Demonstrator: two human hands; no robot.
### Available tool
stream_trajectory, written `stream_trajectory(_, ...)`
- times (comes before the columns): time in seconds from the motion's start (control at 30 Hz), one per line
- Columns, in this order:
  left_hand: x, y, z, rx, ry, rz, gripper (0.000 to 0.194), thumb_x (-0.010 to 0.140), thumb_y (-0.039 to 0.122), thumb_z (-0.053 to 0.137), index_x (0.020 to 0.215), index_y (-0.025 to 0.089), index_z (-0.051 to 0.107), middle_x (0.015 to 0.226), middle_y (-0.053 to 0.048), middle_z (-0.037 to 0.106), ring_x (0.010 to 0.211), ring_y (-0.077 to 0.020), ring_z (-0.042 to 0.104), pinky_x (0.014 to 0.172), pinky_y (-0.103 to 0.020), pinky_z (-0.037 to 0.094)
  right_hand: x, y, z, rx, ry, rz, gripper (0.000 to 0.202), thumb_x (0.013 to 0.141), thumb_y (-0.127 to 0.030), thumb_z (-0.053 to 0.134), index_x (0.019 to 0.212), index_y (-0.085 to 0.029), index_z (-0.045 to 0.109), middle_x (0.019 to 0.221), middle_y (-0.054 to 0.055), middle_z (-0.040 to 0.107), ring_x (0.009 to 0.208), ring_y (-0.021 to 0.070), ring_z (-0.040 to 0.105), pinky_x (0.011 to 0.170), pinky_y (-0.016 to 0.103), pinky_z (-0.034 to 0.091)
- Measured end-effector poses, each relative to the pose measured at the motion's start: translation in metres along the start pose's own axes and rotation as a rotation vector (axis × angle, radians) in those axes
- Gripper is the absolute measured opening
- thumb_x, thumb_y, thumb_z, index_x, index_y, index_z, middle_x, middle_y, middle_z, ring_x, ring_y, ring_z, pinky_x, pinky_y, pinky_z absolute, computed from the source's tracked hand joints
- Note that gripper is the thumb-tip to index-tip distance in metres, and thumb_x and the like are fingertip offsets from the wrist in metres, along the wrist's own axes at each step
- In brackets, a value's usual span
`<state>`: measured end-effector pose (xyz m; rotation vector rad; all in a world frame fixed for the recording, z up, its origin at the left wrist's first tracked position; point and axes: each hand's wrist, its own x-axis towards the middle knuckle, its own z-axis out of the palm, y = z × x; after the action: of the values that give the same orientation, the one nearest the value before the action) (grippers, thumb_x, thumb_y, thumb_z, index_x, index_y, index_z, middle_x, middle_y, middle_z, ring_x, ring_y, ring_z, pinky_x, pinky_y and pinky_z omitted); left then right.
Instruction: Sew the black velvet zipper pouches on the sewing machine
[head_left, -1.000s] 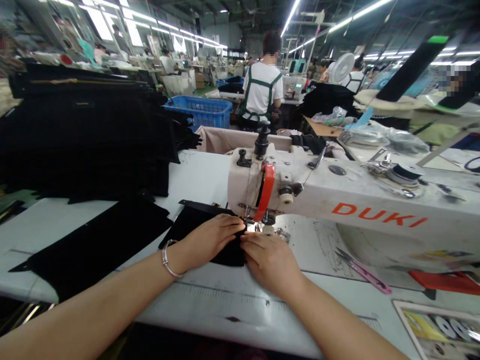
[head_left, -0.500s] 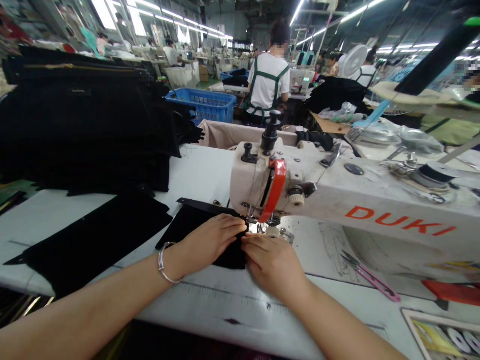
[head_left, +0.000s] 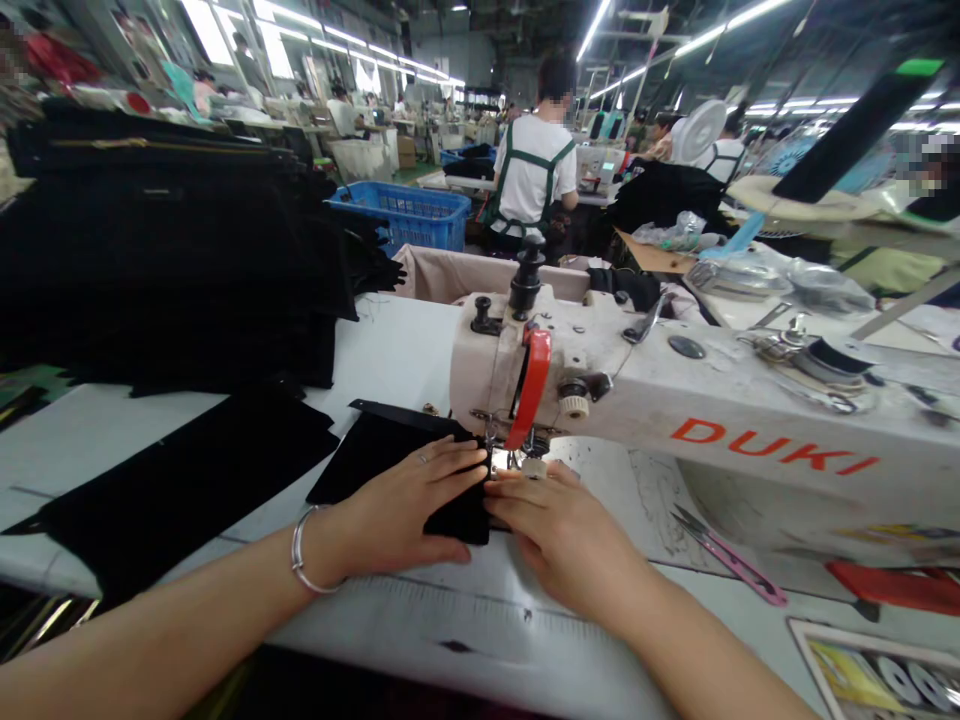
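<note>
A black fabric piece (head_left: 375, 445) lies on the sewing table with its right edge beside the needle area of a white sewing machine (head_left: 630, 375). My left hand (head_left: 397, 510), with a silver bangle at the wrist, rests flat on this fabric, fingers stretched and thumb spread away. Next to the presser foot (head_left: 491, 450), my right hand (head_left: 559, 525) lies with its fingers extended to the fabric's right edge. Neither hand grips the cloth. A red lever guard (head_left: 529, 385) sits on the machine's head above the fingertips.
Left of the hands lies another black fabric piece (head_left: 180, 480), with a tall stack of black pieces (head_left: 172, 260) behind. Pink-handled thread snips (head_left: 727, 555) and a red-handled tool (head_left: 892, 585) lie at right. Beyond are a blue basket (head_left: 409, 205) and a person (head_left: 532, 170).
My left thumb has spread out from the fingers. The right hand has shifted slightly rightward, its fingers now reaching by the presser foot. The fabric has barely moved; the view has shifted a little.
</note>
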<state>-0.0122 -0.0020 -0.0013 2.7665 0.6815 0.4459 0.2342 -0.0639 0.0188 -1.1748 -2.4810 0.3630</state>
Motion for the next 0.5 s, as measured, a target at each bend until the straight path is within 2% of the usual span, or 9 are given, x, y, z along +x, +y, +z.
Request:
stream_trajectory(0.1,-0.005,0.008,0.0,0.04,0.019,0.038,0.039,0.098,0.031,0.055,0.135,0.019,0.053,0.142,-0.009,0.055,0.133,-0.0224,0.049,0.113,-0.041,0.042,-0.014,0.009,-0.026,0.027,-0.124,0.019,0.056,0.078,0.006,0.052,0.119,-0.03,0.062,0.131,-0.003,0.063,0.131,0.0211,0.048,0.11,0.044,0.032)
stream_trajectory(0.17,-0.005,0.014,0.001,0.061,0.043,0.029,0.034,0.096,0.018,0.049,0.13,0.016,0.056,0.136,-0.009,0.06,0.128,-0.0203,0.053,0.111,-0.038,0.045,-0.016,0.017,-0.03,0.022,-0.133,0.053,0.052,0.08,0.005,0.053,0.117,-0.03,0.062,0.126,-0.002,0.065,0.124,0.022,0.052,0.105,0.043,0.038)
stream_trajectory(0.27,-0.002,0.021,0.003,0.128,0.066,0.051,0.037,0.091,0.014,0.053,0.127,0.012,0.057,0.131,-0.012,0.061,0.125,-0.0244,0.054,0.111,-0.043,0.045,-0.006,0.028,-0.014,-0.073,0.033,0.181,0.019,0.086,-0.009,0.064,0.102,-0.019,0.065,0.107,0.007,0.067,0.103,0.0261,0.058,0.09,0.042,0.048)
stream_trajectory(0.33,-0.001,0.022,0.004,0.147,0.076,0.066,0.035,0.093,0.015,0.053,0.128,0.013,0.057,0.127,-0.012,0.063,0.122,-0.0247,0.055,0.107,-0.044,0.047,0.002,0.029,0.001,-0.156,0.181,0.237,0.008,0.088,-0.017,0.066,0.096,-0.014,0.064,0.1,0.012,0.065,0.096,0.0279,0.057,0.083,0.042,0.05)
stream_trajectory(0.4,-0.002,0.021,0.004,0.118,0.138,0.04,0.031,0.097,0.016,0.05,0.127,0.016,0.057,0.124,-0.01,0.064,0.116,-0.0214,0.059,0.101,-0.039,0.052,0.005,0.025,0.011,-0.172,0.246,0.155,0.005,0.091,-0.018,0.062,0.093,-0.014,0.065,0.095,0.011,0.065,0.091,0.0268,0.057,0.079,0.041,0.05)
stream_trajectory(0.5,-0.004,0.02,0.003,0.071,0.233,0.007,0.028,0.1,0.015,0.047,0.126,0.017,0.058,0.121,-0.009,0.065,0.109,-0.018,0.061,0.092,-0.033,0.056,0.0,0.011,0.017,-0.057,0.181,-0.096,0.01,0.095,-0.018,0.058,0.099,-0.017,0.066,0.098,0.008,0.067,0.09,0.0228,0.059,0.08,0.038,0.051)
